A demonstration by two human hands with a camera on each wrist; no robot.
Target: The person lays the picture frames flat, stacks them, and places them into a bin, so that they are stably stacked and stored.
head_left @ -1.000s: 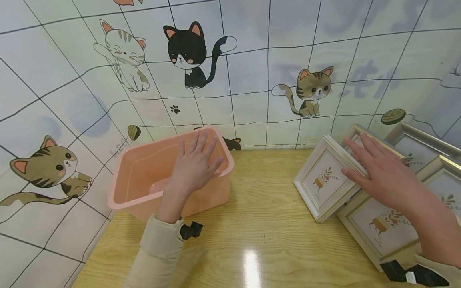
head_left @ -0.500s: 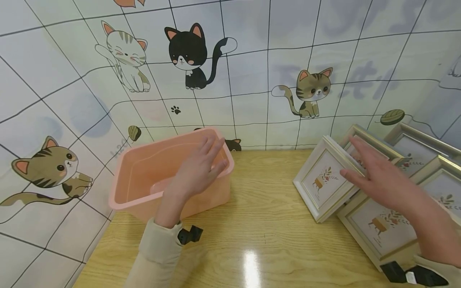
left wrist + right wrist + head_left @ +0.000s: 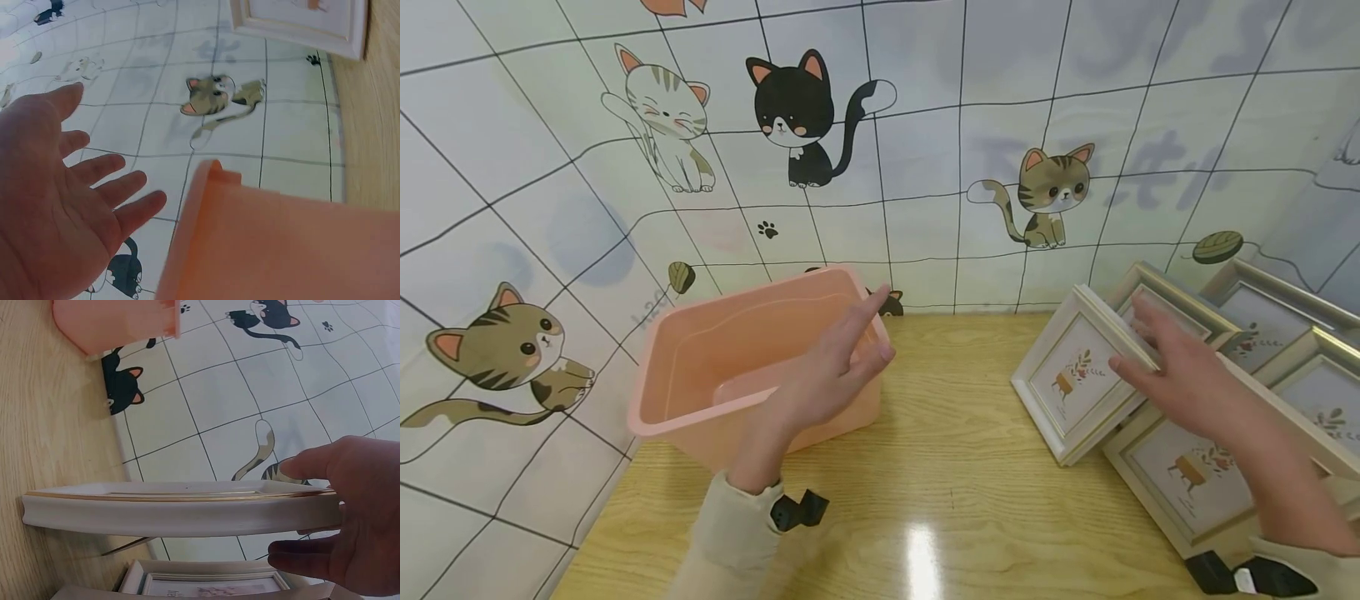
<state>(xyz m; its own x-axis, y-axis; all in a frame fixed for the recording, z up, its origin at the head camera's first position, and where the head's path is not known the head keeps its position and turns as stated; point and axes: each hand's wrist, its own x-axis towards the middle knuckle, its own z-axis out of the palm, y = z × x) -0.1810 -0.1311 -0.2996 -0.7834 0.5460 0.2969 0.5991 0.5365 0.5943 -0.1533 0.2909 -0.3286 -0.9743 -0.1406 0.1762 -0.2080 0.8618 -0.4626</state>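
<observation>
In the head view a pink plastic basin sits at the left of the table. My left hand hovers over its near right side, fingers extended and holding nothing; the left wrist view shows the palm beside the basin's wall. My right hand is at the top edge of a small white picture frame, which leans upright. In the right wrist view the thumb is on one side of that frame and the fingers on the other, with gaps showing.
Several more picture frames crowd the right side: a gold-edged one behind, a larger one in front, and another at the far right. Cat-patterned wall covering closes off the back and left of the wooden table.
My left hand has turned thumb-up and shifted right over the basin's edge. The right hand has turned slightly at the small frame, its fingers dipping behind the top edge. The frames stay put.
</observation>
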